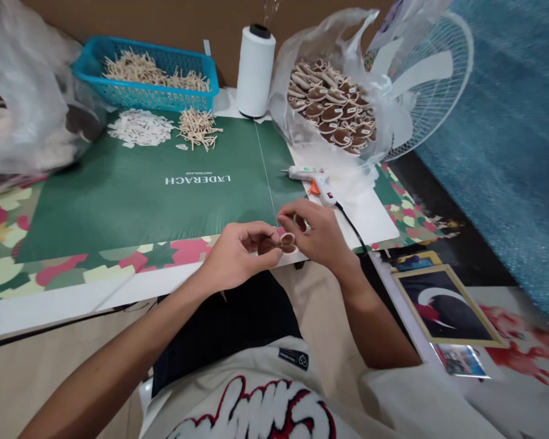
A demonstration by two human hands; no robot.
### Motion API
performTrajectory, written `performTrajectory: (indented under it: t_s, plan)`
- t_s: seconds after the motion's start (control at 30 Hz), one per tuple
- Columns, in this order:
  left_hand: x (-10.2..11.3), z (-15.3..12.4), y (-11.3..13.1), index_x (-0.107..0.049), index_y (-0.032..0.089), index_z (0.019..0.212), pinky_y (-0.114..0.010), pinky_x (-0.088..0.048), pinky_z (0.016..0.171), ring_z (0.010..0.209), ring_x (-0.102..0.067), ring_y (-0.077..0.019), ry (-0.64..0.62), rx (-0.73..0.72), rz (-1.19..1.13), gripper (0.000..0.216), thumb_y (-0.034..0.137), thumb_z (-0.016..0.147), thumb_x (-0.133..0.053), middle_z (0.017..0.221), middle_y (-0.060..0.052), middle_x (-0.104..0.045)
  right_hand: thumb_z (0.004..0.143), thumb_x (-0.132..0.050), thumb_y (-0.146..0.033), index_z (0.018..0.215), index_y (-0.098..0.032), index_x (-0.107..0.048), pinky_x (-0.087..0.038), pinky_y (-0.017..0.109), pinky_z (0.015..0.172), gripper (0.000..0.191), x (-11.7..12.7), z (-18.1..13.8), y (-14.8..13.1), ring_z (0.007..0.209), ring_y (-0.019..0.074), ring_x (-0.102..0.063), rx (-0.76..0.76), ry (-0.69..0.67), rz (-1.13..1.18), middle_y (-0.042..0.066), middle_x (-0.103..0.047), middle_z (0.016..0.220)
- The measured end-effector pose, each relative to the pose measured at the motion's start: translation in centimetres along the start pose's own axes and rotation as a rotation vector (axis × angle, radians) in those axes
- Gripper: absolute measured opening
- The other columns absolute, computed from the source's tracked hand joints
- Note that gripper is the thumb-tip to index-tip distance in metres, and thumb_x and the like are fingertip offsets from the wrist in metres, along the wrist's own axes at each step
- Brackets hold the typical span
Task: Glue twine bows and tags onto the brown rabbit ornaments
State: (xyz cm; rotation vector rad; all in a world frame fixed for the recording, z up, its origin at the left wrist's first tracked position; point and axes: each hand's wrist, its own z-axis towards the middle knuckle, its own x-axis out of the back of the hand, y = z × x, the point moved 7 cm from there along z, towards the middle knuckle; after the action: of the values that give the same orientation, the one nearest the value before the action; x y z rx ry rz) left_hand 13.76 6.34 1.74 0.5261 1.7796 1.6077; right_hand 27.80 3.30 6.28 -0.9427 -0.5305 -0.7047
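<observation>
My left hand (242,253) pinches a small brown bow-shaped piece (288,240) with cream edging at the table's front edge. Part of the piece is hidden behind my fingers. Close on its right, my right hand (320,235) has its thumb and forefinger bent together at the thin white thread (266,177). This thread runs across the green sheet from a large white spool (256,70) down to the brown piece, and its end is hidden between my hands.
At the back left, a blue basket (141,94) holds short cream cord pieces. White tags (141,128) and more cord pieces (196,127) lie before it. A glue gun (313,180), a plastic bag of brown pieces (283,91) and a fan (462,55) stand right. Another bag (22,91) sits left.
</observation>
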Motion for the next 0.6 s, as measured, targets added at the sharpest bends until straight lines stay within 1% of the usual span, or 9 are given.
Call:
performTrajectory:
  t_s: [0.13,0.23,0.33,0.47,0.6]
  plan:
    - [0.5,0.2,0.9,-0.073,0.017,0.084,-0.025,-0.046,0.064,0.071,-0.059,-0.0119,0.048,-0.104,0.080,0.012,0.020,0.075,-0.080,0.081,-0.003,-0.067,0.100,-0.063,-0.026,0.093,-0.021,-0.070,-0.042,0.027,0.062,0.011,-0.8,-1.2,0.6,0.063,0.0119,-0.053,-0.051,-0.065,0.033,0.000,-0.070,0.083]
    - [1.1,0.3,1.8,-0.070,0.017,0.080,-0.024,-0.043,0.062,0.066,-0.051,-0.0084,0.099,-0.218,0.189,0.007,0.016,0.076,-0.077,0.081,-0.001,-0.064,0.097,-0.063,-0.020,0.094,-0.021,-0.071,-0.041,0.027,0.063,0.009,-1.0,-2.4,0.3,0.064,0.0122,-0.054,-0.054,-0.080,0.010,0.000,-0.069,0.081]
    - [1.6,0.4,2.2,-0.070,0.017,0.079,-0.025,-0.042,0.062,0.065,-0.051,-0.0087,0.144,-0.298,0.289,0.007,0.017,0.078,-0.076,0.082,-0.002,-0.065,0.100,-0.062,-0.019,0.092,-0.021,-0.069,-0.040,0.027,0.062,0.011,-1.2,-3.4,-0.3,0.063,0.0122,-0.053,-0.060,-0.102,-0.011,0.000,-0.068,0.079]
    - [2.0,0.8,2.0,-0.070,0.017,0.081,-0.026,-0.044,0.062,0.065,-0.051,-0.0093,0.166,-0.336,0.372,0.010,0.023,0.083,-0.077,0.082,-0.002,-0.065,0.102,-0.061,-0.019,0.096,-0.021,-0.069,-0.043,0.027,0.062,0.011,-1.5,-4.5,-1.5,0.061,0.0115,-0.055,-0.052,-0.112,0.045,0.001,-0.073,0.087]
    - [2.2,1.0,1.9,-0.070,0.017,0.082,-0.026,-0.045,0.063,0.066,-0.052,-0.0099,0.190,-0.329,0.413,0.011,0.025,0.084,-0.077,0.083,-0.003,-0.065,0.103,-0.058,-0.016,0.095,-0.021,-0.068,-0.046,0.027,0.063,0.014,-1.9,-4.8,-2.6,0.065,0.0123,-0.060,-0.011,-0.135,0.068,0.002,-0.075,0.088]
